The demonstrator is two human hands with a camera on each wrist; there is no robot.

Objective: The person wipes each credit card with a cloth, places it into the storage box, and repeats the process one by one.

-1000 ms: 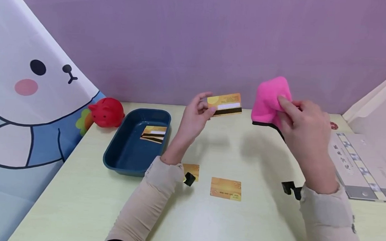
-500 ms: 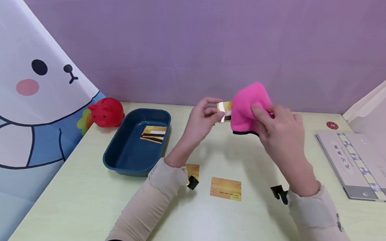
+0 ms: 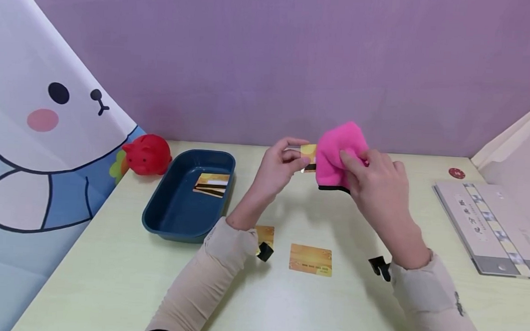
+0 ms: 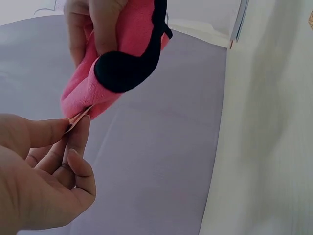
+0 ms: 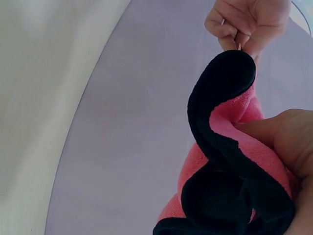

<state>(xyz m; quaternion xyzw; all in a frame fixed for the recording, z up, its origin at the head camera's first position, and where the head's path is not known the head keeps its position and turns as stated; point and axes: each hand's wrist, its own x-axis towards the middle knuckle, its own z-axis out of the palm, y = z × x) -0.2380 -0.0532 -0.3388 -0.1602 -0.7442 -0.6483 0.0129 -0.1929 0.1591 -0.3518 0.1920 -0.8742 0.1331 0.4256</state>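
Between thumb and fingers, my left hand (image 3: 273, 171) pinches the left end of a gold bank card (image 3: 308, 152) with a dark stripe, held up above the table. My right hand (image 3: 380, 189) grips a bright pink cloth (image 3: 335, 151) with black trim. The cloth covers the card's right part, so only its left end shows in the head view. From the left wrist, the card (image 4: 78, 120) is seen nearly edge-on against a fold of the pink cloth. Black edging (image 5: 220, 142) hangs in loops below the right fingers in the right wrist view.
A dark blue tray (image 3: 150, 212) holds a couple of gold cards (image 3: 211, 182). A gold card (image 3: 310, 260) lies on the table, another (image 3: 266, 234) partly behind the left sleeve. A red toy pig (image 3: 147, 154), a red chip (image 3: 456, 173) and a grey box (image 3: 495, 227) stand around.
My right hand has brought the pink cloth leftward and slightly down onto the card. The left hand has shifted a little right and down, still pinching the card.
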